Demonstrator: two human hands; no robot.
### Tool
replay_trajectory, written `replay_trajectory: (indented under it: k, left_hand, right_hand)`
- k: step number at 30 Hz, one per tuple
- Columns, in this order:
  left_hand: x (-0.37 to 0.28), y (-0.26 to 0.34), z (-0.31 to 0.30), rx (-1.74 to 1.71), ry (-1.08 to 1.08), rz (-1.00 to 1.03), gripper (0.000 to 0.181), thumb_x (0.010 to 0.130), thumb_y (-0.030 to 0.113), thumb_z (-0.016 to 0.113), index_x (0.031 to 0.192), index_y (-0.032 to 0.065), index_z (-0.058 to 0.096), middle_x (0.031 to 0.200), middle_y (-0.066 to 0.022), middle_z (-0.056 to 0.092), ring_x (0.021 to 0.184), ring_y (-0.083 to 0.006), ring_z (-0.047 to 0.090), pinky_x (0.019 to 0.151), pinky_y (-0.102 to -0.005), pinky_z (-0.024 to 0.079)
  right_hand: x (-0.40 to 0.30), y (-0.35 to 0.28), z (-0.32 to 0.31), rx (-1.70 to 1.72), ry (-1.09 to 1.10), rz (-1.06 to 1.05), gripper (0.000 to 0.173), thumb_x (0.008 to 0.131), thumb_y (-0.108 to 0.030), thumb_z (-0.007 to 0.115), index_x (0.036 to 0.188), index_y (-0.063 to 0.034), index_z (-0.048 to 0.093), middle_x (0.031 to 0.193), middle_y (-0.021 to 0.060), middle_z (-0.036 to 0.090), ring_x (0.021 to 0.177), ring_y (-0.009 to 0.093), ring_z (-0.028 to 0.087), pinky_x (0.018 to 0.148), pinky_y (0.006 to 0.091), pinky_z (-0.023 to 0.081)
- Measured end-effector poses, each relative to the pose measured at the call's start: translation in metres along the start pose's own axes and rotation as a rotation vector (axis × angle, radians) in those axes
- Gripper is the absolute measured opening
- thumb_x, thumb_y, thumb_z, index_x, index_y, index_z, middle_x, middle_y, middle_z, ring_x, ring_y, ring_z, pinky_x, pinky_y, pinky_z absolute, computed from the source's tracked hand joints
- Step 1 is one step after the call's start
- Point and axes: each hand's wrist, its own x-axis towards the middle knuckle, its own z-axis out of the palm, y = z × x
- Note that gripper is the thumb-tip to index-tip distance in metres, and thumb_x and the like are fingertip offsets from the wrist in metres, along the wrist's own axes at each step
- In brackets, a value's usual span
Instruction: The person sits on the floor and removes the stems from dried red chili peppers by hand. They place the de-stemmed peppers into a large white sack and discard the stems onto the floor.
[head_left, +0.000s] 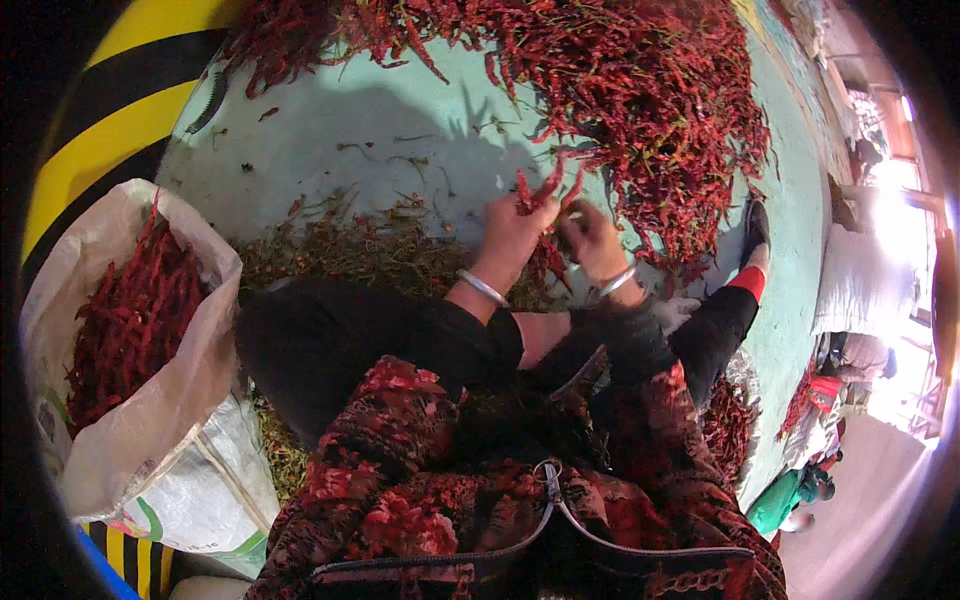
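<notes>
My left hand (514, 229) is closed around a small bunch of dried red chili peppers (553, 180). Several pods stick out past its fingers and others hang below the palm. Close beside it on the right is my right hand (596, 240), its fingers curled near the same pods. Blur and shadow hide whether those fingers pinch a pod or a stem. Each wrist wears a silver bangle. Beyond both hands lies a large heap of red chili peppers (660, 97), many with stems. Loose stems and scraps (352, 255) are piled left of my left hand, against my folded leg.
An open woven sack (150, 457) of red chilies (142, 307) stands at left, near a yellow-and-black striped surface (105, 112). My right leg stretches rightward, ending in a dark shoe (757, 225) on the pale green floor (795, 255). Other people (784, 499) are at far right.
</notes>
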Motion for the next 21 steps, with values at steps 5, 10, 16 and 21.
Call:
replay_trajectory:
  k: [5, 10, 16, 21]
  left_hand:
    - [-0.007, 0.002, 0.005, 0.048, -0.097, 0.077, 0.017, 0.075, 0.015, 0.063, 0.083, 0.0015, 0.058, 0.072, 0.0042, 0.054, 0.063, -0.0051, 0.047, 0.056, -0.0222, 0.039]
    - [-0.030, 0.008, 0.034, 0.205, -0.150, 0.475, 0.020, 0.071, 0.012, 0.063, 0.085, -0.0003, 0.054, 0.065, -0.0087, 0.054, 0.058, -0.0149, 0.051, 0.058, -0.0267, 0.042]
    - [-0.009, 0.020, 0.007, -0.096, -0.025, 0.134, 0.013, 0.077, 0.011, 0.060, 0.085, 0.0023, 0.058, 0.074, 0.0018, 0.057, 0.066, -0.0071, 0.051, 0.062, -0.0218, 0.042]
    - [-0.002, 0.018, 0.008, -0.249, 0.102, 0.045, 0.014, 0.076, 0.008, 0.058, 0.088, 0.0003, 0.057, 0.076, -0.0017, 0.058, 0.066, -0.0094, 0.053, 0.059, -0.0235, 0.044]
  right_hand:
    - [-0.035, -0.027, -0.006, -0.083, -0.062, -0.023, 0.014, 0.074, -0.007, 0.056, 0.083, 0.0025, 0.056, 0.071, 0.0211, 0.055, 0.065, 0.034, 0.055, 0.061, 0.0346, 0.044]
    - [-0.014, 0.040, -0.001, -0.027, -0.031, -0.096, 0.013, 0.072, -0.009, 0.056, 0.081, -0.0001, 0.058, 0.077, 0.0204, 0.058, 0.071, 0.033, 0.058, 0.063, 0.0340, 0.045]
    - [0.055, 0.030, 0.000, -0.662, -0.019, -0.189, 0.042, 0.072, -0.017, 0.056, 0.113, -0.0145, 0.047, 0.096, 0.0165, 0.053, 0.073, 0.036, 0.057, 0.060, 0.0403, 0.047]
    - [0.109, 0.023, 0.001, -1.119, -0.154, -0.225, 0.029, 0.074, -0.016, 0.053, 0.103, -0.0121, 0.050, 0.096, 0.0155, 0.051, 0.073, 0.033, 0.057, 0.059, 0.0420, 0.046]
